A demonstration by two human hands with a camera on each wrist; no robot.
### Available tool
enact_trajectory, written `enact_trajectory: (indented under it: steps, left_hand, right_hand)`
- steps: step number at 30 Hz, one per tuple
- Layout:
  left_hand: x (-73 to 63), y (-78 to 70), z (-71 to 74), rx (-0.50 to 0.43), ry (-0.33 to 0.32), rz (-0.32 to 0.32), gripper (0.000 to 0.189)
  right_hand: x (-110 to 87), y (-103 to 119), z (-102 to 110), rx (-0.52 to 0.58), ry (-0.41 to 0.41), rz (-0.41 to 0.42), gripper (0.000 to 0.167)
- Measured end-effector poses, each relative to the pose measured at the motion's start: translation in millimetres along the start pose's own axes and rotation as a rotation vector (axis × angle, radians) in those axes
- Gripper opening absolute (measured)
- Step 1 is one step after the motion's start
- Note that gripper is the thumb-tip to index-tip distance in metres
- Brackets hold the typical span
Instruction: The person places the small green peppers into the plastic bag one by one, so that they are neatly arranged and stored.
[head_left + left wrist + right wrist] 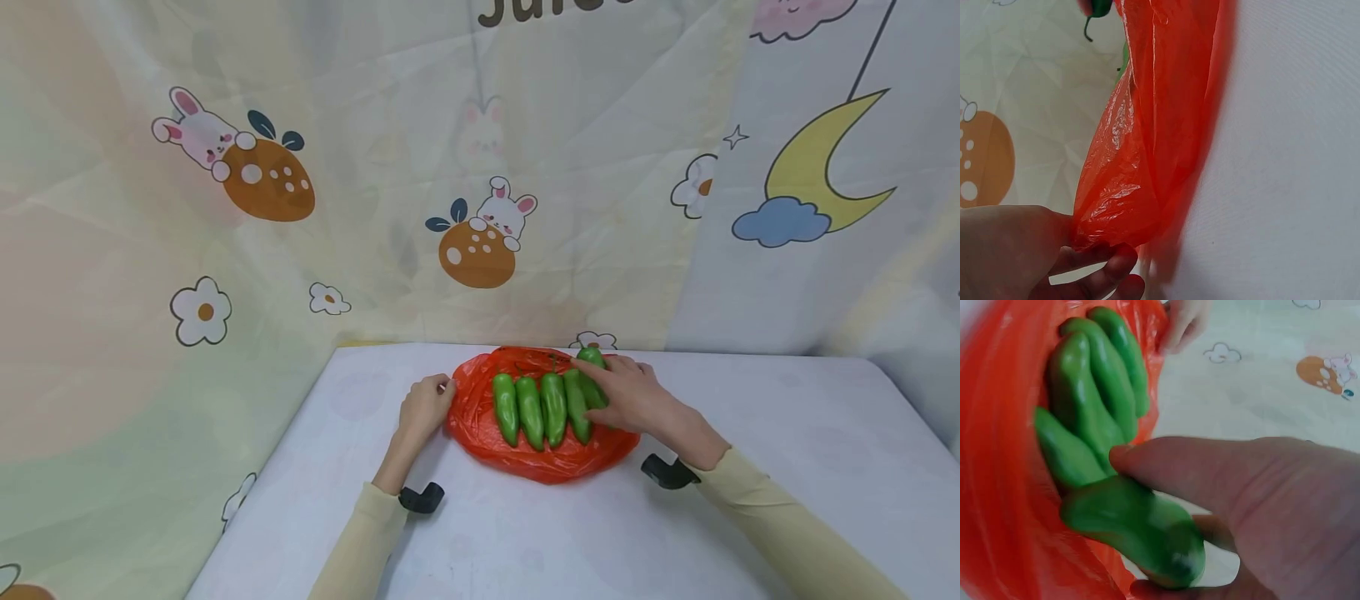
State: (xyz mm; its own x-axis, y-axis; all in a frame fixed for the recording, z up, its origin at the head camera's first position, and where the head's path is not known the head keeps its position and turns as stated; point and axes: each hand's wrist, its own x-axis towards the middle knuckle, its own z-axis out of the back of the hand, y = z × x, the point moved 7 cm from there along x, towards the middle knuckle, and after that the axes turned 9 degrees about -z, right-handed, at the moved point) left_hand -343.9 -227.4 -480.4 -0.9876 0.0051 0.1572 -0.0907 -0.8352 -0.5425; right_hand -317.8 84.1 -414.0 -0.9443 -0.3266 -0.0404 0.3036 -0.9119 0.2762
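Observation:
A red plastic bag (547, 468) lies spread out, with several green chili peppers (553, 408) side by side on it, roughly parallel. At the bag's left edge my left hand (425, 410) pinches the plastic between thumb and fingers; in the left wrist view the film (1116, 181) is pulled taut from that grip. My right hand (633, 402) is over the right end of the row. Its thumb and fingers grip a green chili pepper (1135, 525), which overlaps the others in the right wrist view. The palm side partly hides the rightmost peppers from the head camera.
The bag is on a white-covered table (495, 550), near its back edge. Behind it hangs a printed curtain (375, 208) with bunnies, flowers and a moon. Each wrist wears a black camera mount (422, 498).

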Motion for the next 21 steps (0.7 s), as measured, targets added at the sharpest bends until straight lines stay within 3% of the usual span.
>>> enact_trajectory:
  steps: [10,21]
  left_hand:
    - [-0.3,0.3,-0.7,-0.01,0.005,-0.007,0.029]
    - [0.4,-0.2,0.2,-0.013,0.005,0.001,0.03]
  right_hand:
    - [4.2,-16.3,-15.7,0.027,0.088,-0.104,0.08]
    - [8.1,-26.8,-35.4,0.042,0.135,-0.129,0.081]
